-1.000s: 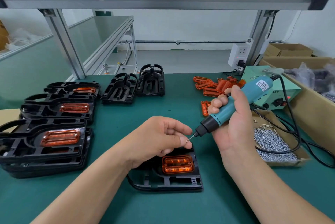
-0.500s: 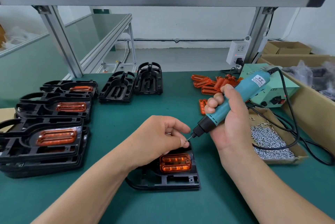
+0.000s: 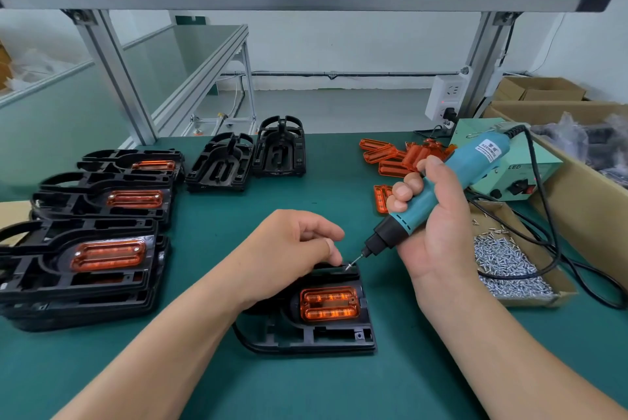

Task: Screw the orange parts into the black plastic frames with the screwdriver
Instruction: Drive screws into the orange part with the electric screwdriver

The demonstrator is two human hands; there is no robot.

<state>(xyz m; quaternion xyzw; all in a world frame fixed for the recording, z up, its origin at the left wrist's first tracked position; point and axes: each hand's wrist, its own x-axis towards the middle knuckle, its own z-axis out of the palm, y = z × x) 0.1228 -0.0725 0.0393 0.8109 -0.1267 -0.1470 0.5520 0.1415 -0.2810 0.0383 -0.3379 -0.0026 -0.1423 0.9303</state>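
Note:
A black plastic frame (image 3: 316, 334) lies on the green mat in front of me with an orange part (image 3: 329, 304) seated in it. My right hand (image 3: 438, 226) grips a teal electric screwdriver (image 3: 438, 193), tilted so its bit points down-left at the frame's far edge. My left hand (image 3: 292, 249) hovers over that far edge with curled fingers, its fingertips right at the bit tip; a small screw there is too small to make out clearly.
Stacked frames with orange parts (image 3: 85, 260) fill the left side. Two bare black frames (image 3: 248, 161) sit at the back. Loose orange parts (image 3: 401, 158) lie back right, by a green power box (image 3: 509, 168). A cardboard tray of screws (image 3: 509, 266) sits right.
The screwdriver tip and my left fingertips have come down a little closer to the frame's far edge. The view has shifted slightly.

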